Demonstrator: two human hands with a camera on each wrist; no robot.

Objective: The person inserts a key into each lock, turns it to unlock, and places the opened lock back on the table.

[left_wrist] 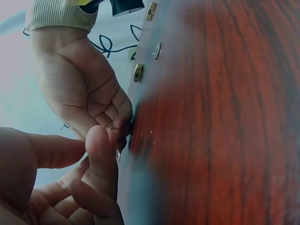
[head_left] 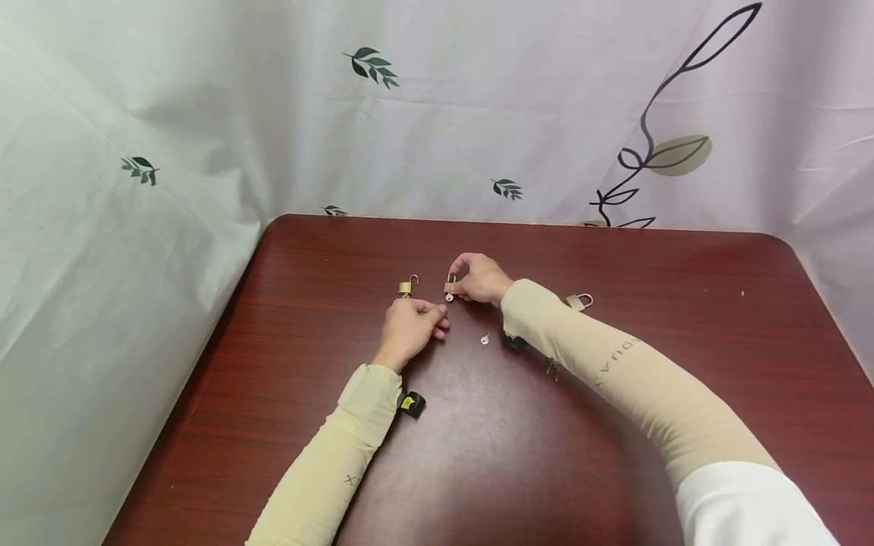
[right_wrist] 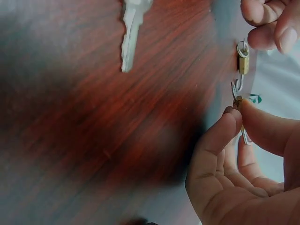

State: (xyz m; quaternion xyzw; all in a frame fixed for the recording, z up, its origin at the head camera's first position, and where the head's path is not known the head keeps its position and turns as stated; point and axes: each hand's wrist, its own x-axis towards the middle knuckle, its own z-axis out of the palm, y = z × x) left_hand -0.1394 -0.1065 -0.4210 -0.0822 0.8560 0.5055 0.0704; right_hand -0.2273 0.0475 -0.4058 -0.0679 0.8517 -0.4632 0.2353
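Observation:
My right hand [head_left: 483, 279] pinches a small brass padlock [head_left: 449, 287] between thumb and fingers, its shackle pointing away from me. A key [head_left: 448, 297] sticks out of the near end of its body. Just below and left of it, my left hand [head_left: 410, 327] has loosely bent fingers, with nothing visible held in them; its fingertips [left_wrist: 99, 140] are close to that key. Beyond the left hand lies a second brass padlock [head_left: 406, 287] with its shackle swung open and a key [right_wrist: 243, 49] at its base, partly covered by the hand in the head view.
A loose key [head_left: 485, 340] lies on the dark red table [head_left: 478, 455] between the forearms. Another padlock [head_left: 580, 302] is beside the right sleeve, which partly overlaps it. More keys [head_left: 553, 368] show at the sleeve's lower edge. A patterned curtain [head_left: 437, 114] hangs behind the table.

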